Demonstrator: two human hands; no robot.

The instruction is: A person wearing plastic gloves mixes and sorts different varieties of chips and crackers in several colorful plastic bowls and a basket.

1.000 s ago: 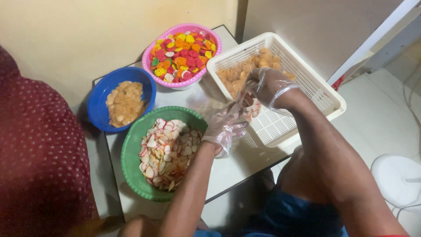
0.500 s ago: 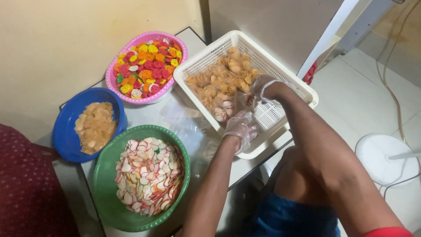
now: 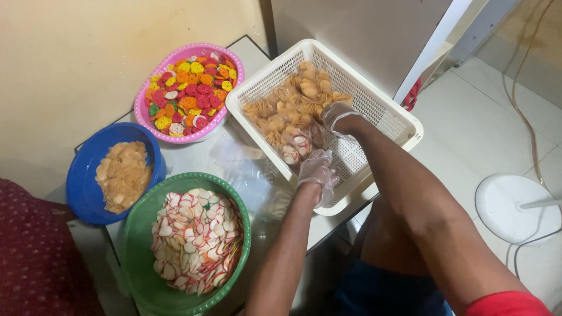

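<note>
Left hand (image 3: 318,169), gloved in thin clear plastic, curls loosely over the near part of the white slotted basket (image 3: 386,111), fingers bent and touching a small clear bag (image 3: 294,147) of white-and-red chips; whether it truly grips the bag cannot be told. From the left of the view: a maroon dotted cloth (image 3: 35,257) at the edge; a blue bowl (image 3: 82,187) of pale tan chips; a green bowl (image 3: 140,257) of white chips edged in red, nearest the person, probably for easy reach; a pink bowl (image 3: 143,111) of red, orange and yellow pieces against the wall. Loose clear plastic bags (image 3: 246,169) lie on the table (image 3: 193,158) between the bowls and the basket. Inside the basket, filled bags of tan chips (image 3: 293,105) are heaped at its far left. Right hand (image 3: 339,117), also gloved, reaches into the basket with fingers partly closed beside the small bag; its grip is hidden. A white round stand (image 3: 515,208) sits on the floor at right.
</note>
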